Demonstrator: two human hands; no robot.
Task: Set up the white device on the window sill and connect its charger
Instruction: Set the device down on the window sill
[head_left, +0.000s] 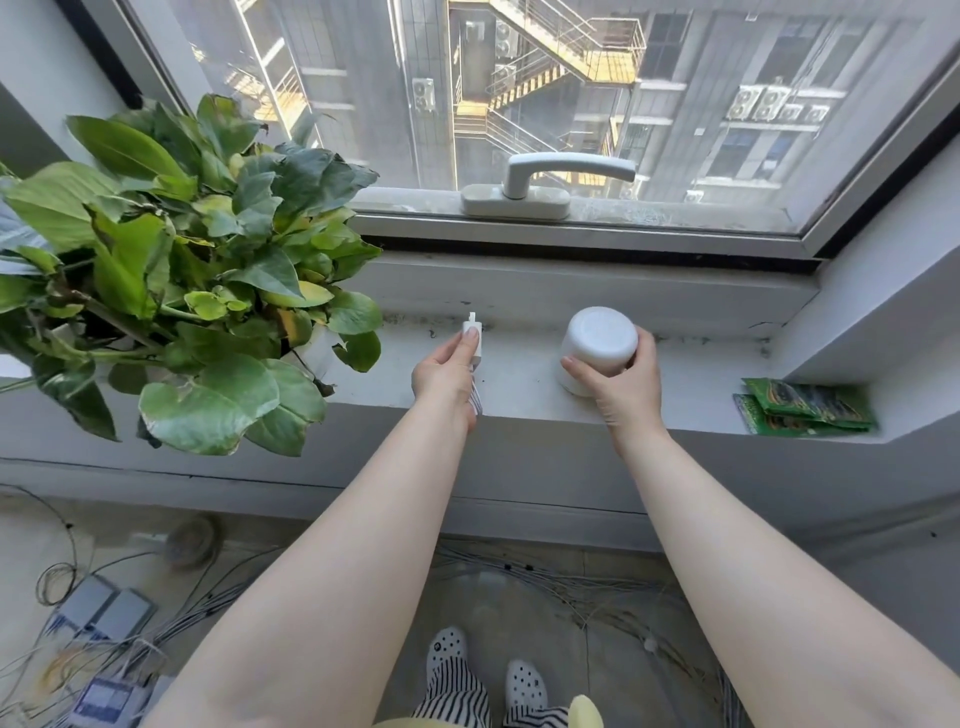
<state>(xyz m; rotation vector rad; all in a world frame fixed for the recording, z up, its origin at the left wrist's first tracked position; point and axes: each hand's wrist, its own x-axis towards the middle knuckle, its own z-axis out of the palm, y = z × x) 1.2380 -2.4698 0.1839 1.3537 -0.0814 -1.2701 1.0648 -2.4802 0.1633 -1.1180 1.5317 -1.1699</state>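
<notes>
Grey window sill (519, 384), scuffed and dark-speckled along the back edge. At 9 o'clock, a leafy potted plant (171, 270). Just right of centre, a white device (597, 348) resting on it. At 3 o'clock, green packets (805, 410) stacked flat.

- At the left of the frame, the leafy green potted plant (176, 270) spreads over the grey window sill (696, 374), closing off that end.
- Bare sill lies between the small white charger plug (474, 338) and the round white device (597, 348).
- More open sill runs from the device to the green foil packets (805, 410) at the right.
- The white window handle (550, 182) juts out at upper centre.
</notes>
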